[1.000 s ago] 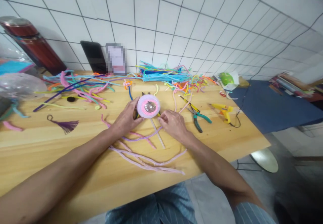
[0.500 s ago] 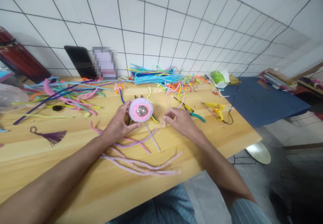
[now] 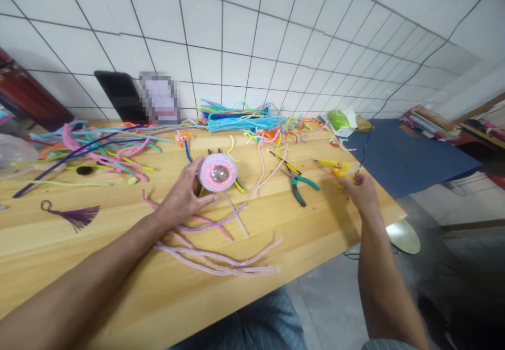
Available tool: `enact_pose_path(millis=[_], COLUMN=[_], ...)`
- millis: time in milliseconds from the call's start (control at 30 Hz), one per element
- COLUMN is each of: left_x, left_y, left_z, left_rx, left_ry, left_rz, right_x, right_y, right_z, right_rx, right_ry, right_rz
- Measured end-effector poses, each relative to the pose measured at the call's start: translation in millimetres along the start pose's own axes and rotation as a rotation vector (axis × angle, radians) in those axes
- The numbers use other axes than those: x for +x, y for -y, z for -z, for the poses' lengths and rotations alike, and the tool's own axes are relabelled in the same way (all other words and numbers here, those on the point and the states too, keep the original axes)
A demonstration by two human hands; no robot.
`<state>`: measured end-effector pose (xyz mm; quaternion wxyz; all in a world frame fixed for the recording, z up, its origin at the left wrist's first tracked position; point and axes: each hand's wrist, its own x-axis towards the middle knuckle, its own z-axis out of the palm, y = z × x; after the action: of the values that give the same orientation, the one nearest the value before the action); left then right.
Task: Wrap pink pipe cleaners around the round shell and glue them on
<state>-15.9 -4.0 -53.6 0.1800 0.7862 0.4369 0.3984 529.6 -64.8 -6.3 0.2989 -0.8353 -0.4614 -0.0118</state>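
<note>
Screen (image 3: 159, 99) pixelated, right hand (image 3: 363, 195) at glue-gun (image 3: 335, 167)

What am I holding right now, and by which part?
Left hand: the disc, by its lower-left rim. Right hand: at the glue gun handle; whether gripped, I can't tell.

And right now it's two hands (image 3: 181, 195), one disc (image 3: 218, 173), one glue gun (image 3: 335, 167), one tassel (image 3: 81, 216), two phones (image 3: 120, 96), one red flask (image 3: 33, 95)!

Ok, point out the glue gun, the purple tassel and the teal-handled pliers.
Glue gun (image 3: 336, 166), head view: on its yellow body.
Purple tassel (image 3: 81, 215), head view: on its fringe.
Teal-handled pliers (image 3: 309, 182), head view: on the upper handle.
</note>
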Motion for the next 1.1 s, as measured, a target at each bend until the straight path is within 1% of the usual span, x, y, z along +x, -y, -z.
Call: enact_pose_path(millis=[100,233,367,433,533,633,700,767,833,900,933,1000,1100], left_x=[-1,-1,0,2,4,6,6,6,5,5,5,6,8], left_y=[-1,-4,-6,-7,-8,-9,-10,-12,-15,-20,-23,-29,-35], left_z=[0.7,3.1,5.4,6.5,7.6,6.7,4.7,2.0,-0.5,-2.0,-2.2,-2.1,-2.2], left_rx=[-0.012,-0.027,-0.049,-0.053,-0.045,-0.033,-0.034,-0.042,-0.050,-0.045,-0.039,-0.027,-0.037], left_ry=[0.006,0.017,0.019,0.023,0.039,0.044,0.039,0.031,0.018,-0.005,-0.016,-0.038,-0.067], left_rz=[0.009,0.024,0.022,0.019,0.039,0.052,0.046,0.028,0.004,-0.013,-0.017,-0.021,-0.034], right_x=[13,26,32,33,37,36,28,13,-6,-25,-34,-50,-68], right_y=[8,26,36,42,57,88,119,155,190,219,229,244,249], right_z=[-10,-16,-19,-19,-13,-1,7,14,16,13,11,2,-14], right_rx=[-0.004,0.001,0.088,0.160,0.280,0.391,0.482,0.535,0.640,0.720,0.752,0.776,0.742], right_ry=[0.107,0.195,0.270,0.273,0.231,0.176,0.100,0.095,0.125,0.201,0.241,0.342,0.510], right_rz=[-0.076,-0.101,-0.108,-0.093,-0.033,0.071,0.204,0.336,0.444,0.536,0.563,0.596,0.600])
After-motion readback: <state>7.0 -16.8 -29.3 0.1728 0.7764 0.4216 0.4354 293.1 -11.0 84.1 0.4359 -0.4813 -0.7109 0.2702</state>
